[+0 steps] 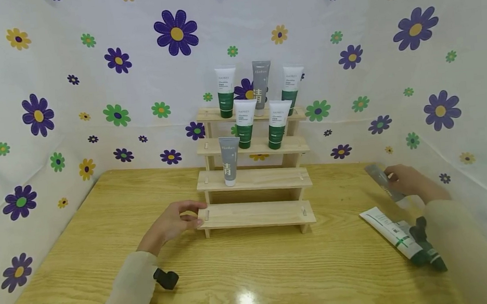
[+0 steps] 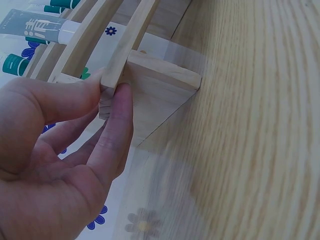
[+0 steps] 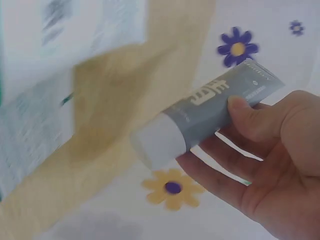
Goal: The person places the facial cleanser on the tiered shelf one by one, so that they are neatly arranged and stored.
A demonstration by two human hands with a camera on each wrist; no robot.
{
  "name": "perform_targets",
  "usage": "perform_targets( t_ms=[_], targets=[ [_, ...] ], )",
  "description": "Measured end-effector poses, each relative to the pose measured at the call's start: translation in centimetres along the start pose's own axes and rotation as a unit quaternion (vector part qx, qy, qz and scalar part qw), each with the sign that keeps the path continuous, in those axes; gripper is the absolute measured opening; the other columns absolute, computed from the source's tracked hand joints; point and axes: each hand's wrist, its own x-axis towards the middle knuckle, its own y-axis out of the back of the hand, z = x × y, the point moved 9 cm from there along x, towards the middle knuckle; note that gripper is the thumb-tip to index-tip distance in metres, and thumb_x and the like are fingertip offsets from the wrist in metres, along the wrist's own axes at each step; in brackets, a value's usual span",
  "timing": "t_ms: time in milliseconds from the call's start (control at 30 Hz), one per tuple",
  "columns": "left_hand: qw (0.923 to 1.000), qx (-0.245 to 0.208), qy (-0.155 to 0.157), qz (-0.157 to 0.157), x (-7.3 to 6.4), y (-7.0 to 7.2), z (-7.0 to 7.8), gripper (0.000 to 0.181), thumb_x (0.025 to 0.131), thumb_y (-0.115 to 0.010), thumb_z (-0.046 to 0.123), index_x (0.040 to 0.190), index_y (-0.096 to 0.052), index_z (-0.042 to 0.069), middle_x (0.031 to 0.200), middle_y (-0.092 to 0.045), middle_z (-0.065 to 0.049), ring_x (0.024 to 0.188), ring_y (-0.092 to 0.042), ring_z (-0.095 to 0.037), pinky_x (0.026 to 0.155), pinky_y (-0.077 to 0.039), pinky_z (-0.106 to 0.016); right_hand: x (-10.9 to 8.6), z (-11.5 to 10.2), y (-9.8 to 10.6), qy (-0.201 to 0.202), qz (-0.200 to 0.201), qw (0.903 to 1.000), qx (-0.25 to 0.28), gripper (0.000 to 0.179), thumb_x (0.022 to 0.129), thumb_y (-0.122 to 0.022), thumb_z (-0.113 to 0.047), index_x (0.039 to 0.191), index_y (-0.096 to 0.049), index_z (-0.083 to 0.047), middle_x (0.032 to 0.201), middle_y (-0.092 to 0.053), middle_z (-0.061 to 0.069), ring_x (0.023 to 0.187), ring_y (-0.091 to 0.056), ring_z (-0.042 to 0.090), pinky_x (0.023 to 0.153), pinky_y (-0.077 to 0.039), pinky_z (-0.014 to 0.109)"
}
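My left hand (image 1: 175, 220) pinches the left end of the lowest step of a wooden tiered display stand (image 1: 257, 214), thumb on top and fingers beneath, as the left wrist view shows. At the right, my right hand (image 1: 409, 181) holds a grey squeeze tube (image 3: 215, 105) with a white cap, thumb on its face and fingers behind. Below that hand, a white and green tube (image 1: 389, 231) lies over another green-capped tube (image 1: 436, 257), partly hidden by the sleeve. On the stand, a grey tube (image 1: 229, 160) stands cap-down at the left of the second step from the bottom.
Two white and green tubes (image 1: 245, 120) (image 1: 279, 122) stand on the step above. On the top step a grey tube (image 1: 260, 85) stands between two more white and green tubes (image 1: 226, 90) (image 1: 292, 87). Flower-patterned cloth (image 1: 142, 83) surrounds the wooden table (image 1: 280, 274) behind and at both sides.
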Motion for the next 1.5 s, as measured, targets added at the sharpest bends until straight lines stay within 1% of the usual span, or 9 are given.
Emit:
perform_targets(
  t_ms=[167,267,500,733,967,1200,1333,1400,1500],
  targets=[
    [1.0,0.0,0.002,0.0,0.0,0.0,0.0,0.043,0.096,-0.071,0.006,0.139,-0.062,0.008,0.135,-0.058,-0.02,0.101,-0.067,-0.02,0.086,-0.058,-0.031,0.4,-2.8,0.9,-0.005,-0.021,0.9978,0.062,0.037,0.097,-0.058,0.003,0.127,-0.05,0.022,0.113,-0.061,0.043,0.094,-0.068,0.047,0.075,-0.062,0.053],
    [1.0,0.0,0.005,0.002,0.0,0.1,0.0,0.043,0.097,-0.071,0.006,0.139,-0.063,0.009,0.135,-0.058,-0.02,0.101,-0.067,-0.02,0.086,-0.058,-0.03,0.7,-5.0,1.6,0.016,-0.014,0.9968,0.077,0.037,0.098,-0.057,0.001,0.128,-0.05,0.022,0.114,-0.062,0.042,0.095,-0.069,0.045,0.076,-0.063,0.051],
    [1.0,-0.002,0.0,0.004,0.0,0.0,0.2,0.043,0.097,-0.071,0.006,0.139,-0.062,0.008,0.134,-0.058,-0.02,0.1,-0.067,-0.019,0.086,-0.058,-0.03,1.5,-9.2,2.4,0.048,0.005,0.9927,0.111,0.038,0.102,-0.056,0.001,0.134,-0.048,0.02,0.122,-0.06,0.042,0.106,-0.065,0.053,0.081,-0.062,0.055],
    [1.0,-0.004,0.004,0.006,-0.2,-0.1,0.3,0.044,0.096,-0.071,0.006,0.139,-0.062,0.008,0.135,-0.059,-0.02,0.105,-0.067,-0.021,0.087,-0.058,-0.03,1.9,-13.2,3.3,0.098,0.026,0.9814,0.163,0.041,0.103,-0.052,0.004,0.139,-0.044,0.02,0.127,-0.058,0.043,0.112,-0.064,0.056,0.084,-0.061,0.057],
    [0.9999,-0.008,0.006,0.006,-0.4,-0.3,0.3,0.043,0.096,-0.071,0.005,0.139,-0.062,0.007,0.134,-0.058,-0.02,0.106,-0.067,-0.021,0.09,-0.059,-0.033,2.0,-16.1,3.8,0.136,0.049,0.9715,0.188,0.04,0.104,-0.052,0.005,0.14,-0.044,0.019,0.13,-0.058,0.043,0.118,-0.061,0.058,0.085,-0.06,0.057],
    [0.9999,-0.009,0.008,0.004,-0.3,-0.3,0.0,0.044,0.096,-0.071,0.006,0.139,-0.062,0.007,0.136,-0.058,-0.02,0.109,-0.067,-0.021,0.091,-0.059,-0.034,2.1,-18.4,3.8,0.145,0.06,0.962,0.223,0.04,0.104,-0.053,0.003,0.141,-0.047,0.015,0.132,-0.06,0.038,0.12,-0.062,0.055,0.09,-0.06,0.056],
    [0.9999,-0.011,0.012,0.007,-0.2,-0.3,-0.1,0.043,0.096,-0.071,0.006,0.139,-0.063,0.009,0.135,-0.058,-0.019,0.107,-0.068,-0.021,0.091,-0.059,-0.034,2.0,-20.0,4.0,0.163,0.074,0.9576,0.226,0.037,0.104,-0.054,0.002,0.139,-0.049,0.015,0.129,-0.061,0.037,0.119,-0.063,0.054,0.089,-0.06,0.054],
    [0.9999,-0.008,0.009,0.008,-0.2,-0.2,0.0,0.043,0.097,-0.071,0.007,0.139,-0.062,0.009,0.135,-0.058,-0.019,0.107,-0.068,-0.021,0.091,-0.059,-0.035,2.0,-20.8,4.2,0.174,0.083,0.954,0.23,0.036,0.103,-0.055,0.003,0.137,-0.051,0.015,0.129,-0.062,0.036,0.119,-0.063,0.054,0.089,-0.06,0.055],
    [0.9999,-0.002,0.011,0.012,-0.4,-0.1,0.0,0.043,0.097,-0.07,0.007,0.139,-0.063,0.01,0.135,-0.059,-0.018,0.107,-0.068,-0.021,0.091,-0.059,-0.034,2.2,-22.0,4.0,0.172,0.081,0.9508,0.244,0.036,0.103,-0.056,0.002,0.137,-0.051,0.013,0.131,-0.061,0.034,0.123,-0.061,0.053,0.092,-0.058,0.057]
  ],
)
